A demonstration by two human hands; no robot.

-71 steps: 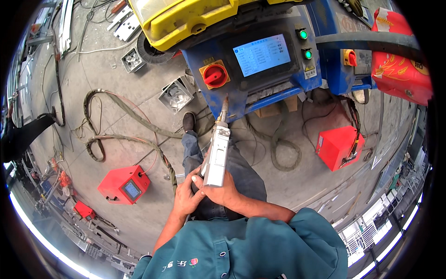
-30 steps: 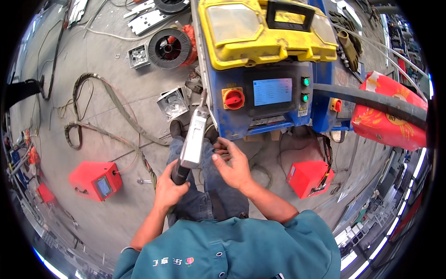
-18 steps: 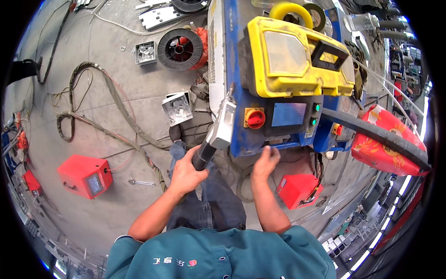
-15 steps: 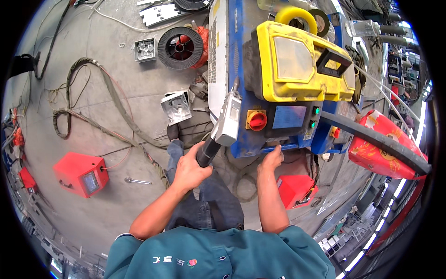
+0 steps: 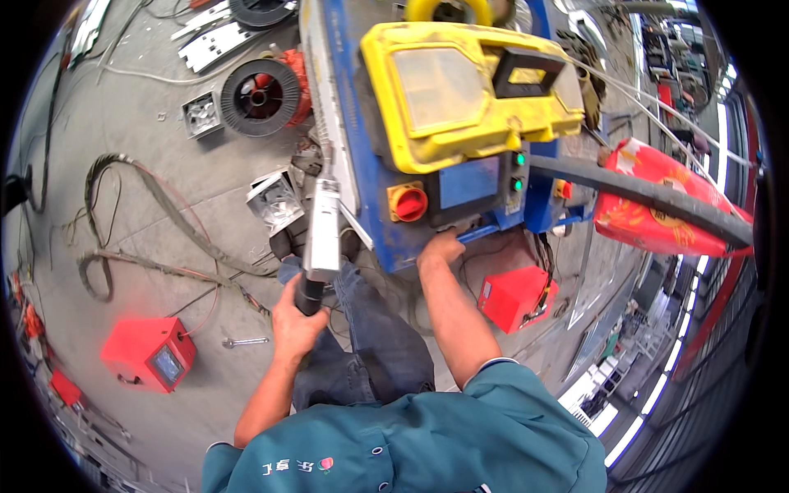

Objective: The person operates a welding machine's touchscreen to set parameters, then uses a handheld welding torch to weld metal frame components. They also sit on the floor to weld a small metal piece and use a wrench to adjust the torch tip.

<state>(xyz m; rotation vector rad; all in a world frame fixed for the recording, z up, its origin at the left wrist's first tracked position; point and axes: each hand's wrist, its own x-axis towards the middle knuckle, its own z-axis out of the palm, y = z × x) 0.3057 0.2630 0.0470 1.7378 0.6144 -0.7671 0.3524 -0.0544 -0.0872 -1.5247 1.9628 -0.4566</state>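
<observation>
While my left hand clasps the silver torch, best held off the blue cabinet, my right hand hides its grip.

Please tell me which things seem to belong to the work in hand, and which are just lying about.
Seem in use:
silver handheld tool, held in the left hand
blue machine, right hand at its front

Seem just lying about:
wrench
black spool
yellow case, atop the machine
</observation>
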